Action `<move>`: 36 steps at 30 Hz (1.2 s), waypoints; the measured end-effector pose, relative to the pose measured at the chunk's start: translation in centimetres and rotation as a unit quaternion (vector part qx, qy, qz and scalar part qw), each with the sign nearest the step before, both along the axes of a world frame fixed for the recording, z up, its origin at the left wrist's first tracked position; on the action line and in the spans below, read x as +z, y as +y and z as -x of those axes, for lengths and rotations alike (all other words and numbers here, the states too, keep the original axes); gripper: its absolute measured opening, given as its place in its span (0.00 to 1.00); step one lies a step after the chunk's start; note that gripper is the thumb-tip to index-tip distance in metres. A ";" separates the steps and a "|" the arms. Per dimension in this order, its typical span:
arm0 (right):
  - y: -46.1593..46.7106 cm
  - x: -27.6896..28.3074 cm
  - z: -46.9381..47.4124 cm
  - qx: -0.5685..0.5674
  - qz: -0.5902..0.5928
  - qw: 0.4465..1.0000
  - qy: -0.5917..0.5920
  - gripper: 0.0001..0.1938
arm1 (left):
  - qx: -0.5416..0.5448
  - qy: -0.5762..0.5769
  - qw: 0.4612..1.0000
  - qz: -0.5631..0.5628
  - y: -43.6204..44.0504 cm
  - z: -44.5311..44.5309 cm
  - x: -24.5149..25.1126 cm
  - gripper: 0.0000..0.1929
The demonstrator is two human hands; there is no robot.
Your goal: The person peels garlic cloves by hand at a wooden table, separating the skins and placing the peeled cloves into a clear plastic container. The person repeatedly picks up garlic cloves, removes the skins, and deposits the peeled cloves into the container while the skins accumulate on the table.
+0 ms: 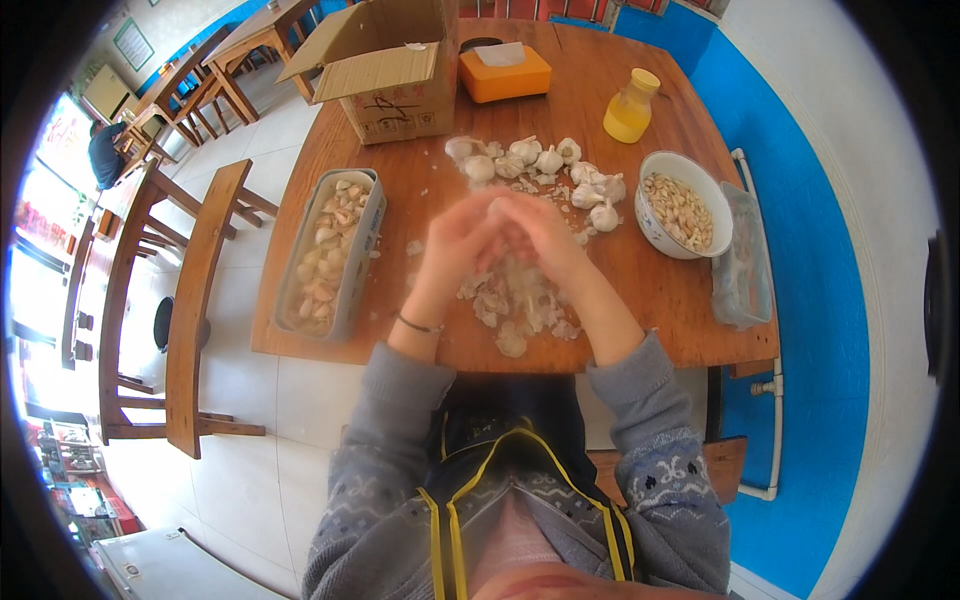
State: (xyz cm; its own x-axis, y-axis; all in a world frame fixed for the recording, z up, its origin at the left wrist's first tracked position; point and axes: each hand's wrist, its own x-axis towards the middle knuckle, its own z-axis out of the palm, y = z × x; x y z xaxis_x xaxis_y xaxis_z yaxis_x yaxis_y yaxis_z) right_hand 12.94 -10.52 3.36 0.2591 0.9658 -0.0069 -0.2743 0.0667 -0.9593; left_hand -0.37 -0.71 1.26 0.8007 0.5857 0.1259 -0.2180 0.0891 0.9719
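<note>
My left hand (459, 232) and my right hand (546, 231) meet over the middle of the wooden table (420, 315), with fingertips together. The fingers are blurred, and whether something is between them is hidden. Beneath them lies a pile of papery garlic skins (517, 307). Whole garlic bulbs (550, 160) form a curved row just beyond my hands. To the left, a long plastic container (358, 259) holds separated garlic cloves (326, 255). On the right, a white enamel bowl (660, 234) with a floral pattern is filled with smaller pale cloves (679, 210).
An open cardboard box (397, 101) stands at the back left, beside an orange tissue box (506, 79). A yellow-capped bottle (630, 109) is at the back right. A clear plastic tray (742, 277) sits by the blue wall (817, 300). A wooden bench (202, 300) stands left; a person (105, 154) sits far off.
</note>
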 end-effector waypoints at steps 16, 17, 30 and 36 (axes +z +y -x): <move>-0.1 -0.5 -0.7 0.016 0.033 0.995 -0.096 0.19 | -0.018 -0.003 1.000 0.025 0.0 0.3 -0.1 0.16; 0.0 -0.6 -0.8 0.015 0.037 0.994 -0.098 0.20 | -0.020 -0.002 0.999 0.028 0.0 0.3 0.0 0.16; -0.2 0.1 -0.5 -0.049 0.020 0.991 -0.119 0.17 | -0.005 -0.019 1.000 0.014 -0.2 -0.1 0.3 0.17; 0.4 -0.6 0.4 -0.137 -0.053 0.915 -0.376 0.14 | 0.050 -0.016 0.998 -0.019 -0.1 -0.2 -0.7 0.17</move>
